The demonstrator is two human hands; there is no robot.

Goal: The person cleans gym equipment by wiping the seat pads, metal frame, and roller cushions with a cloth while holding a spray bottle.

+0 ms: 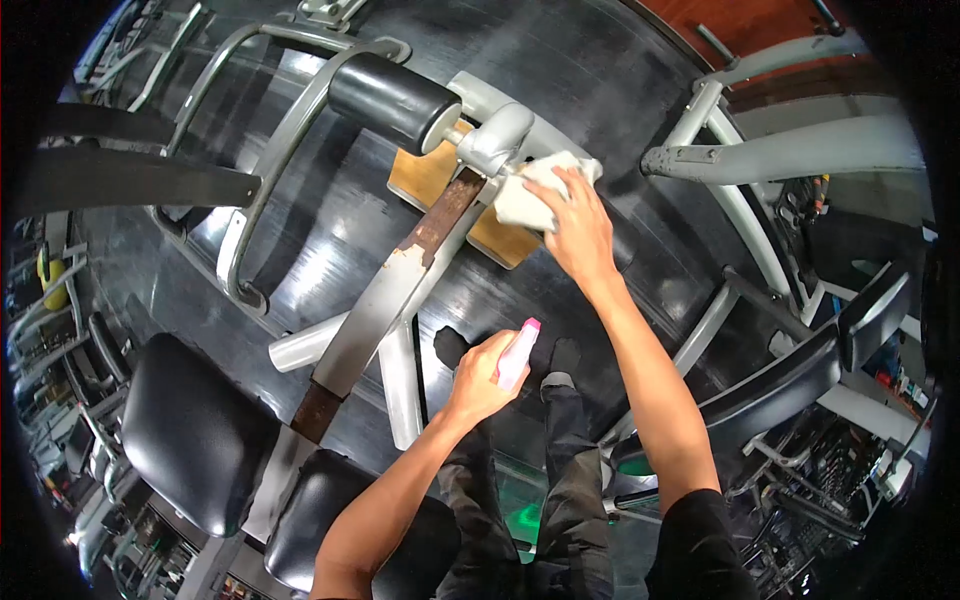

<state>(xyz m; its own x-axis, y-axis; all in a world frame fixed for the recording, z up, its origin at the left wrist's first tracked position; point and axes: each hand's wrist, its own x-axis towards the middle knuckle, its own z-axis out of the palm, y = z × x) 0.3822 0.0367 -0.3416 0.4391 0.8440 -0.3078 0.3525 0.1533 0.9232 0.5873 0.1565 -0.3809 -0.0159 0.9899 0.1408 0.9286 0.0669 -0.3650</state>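
My right hand (580, 230) presses a folded white cloth (530, 200) against the far end of a grey exercise bench, beside the metal joint (497, 138). Whatever lies directly under the cloth is hidden. To the left of that joint is a black foam roller (393, 100). Nearer my body, my left hand (482, 378) is wrapped around a spray bottle, whose white and pink spray head (518, 352) points up and away from me. The hand hides the bottle's neck, and I cannot make out its body. The bench's grey beam (375, 310) runs to the left of my left hand.
Black padded seats (200, 430) are at the lower left. Wooden plates (425, 172) lie beneath the bench's far end. Grey machine frames stand left and right, with a thick arm (780, 158) at the right and a black-padded bench (780, 375) below it. The floor (620, 90) is dark and shiny.
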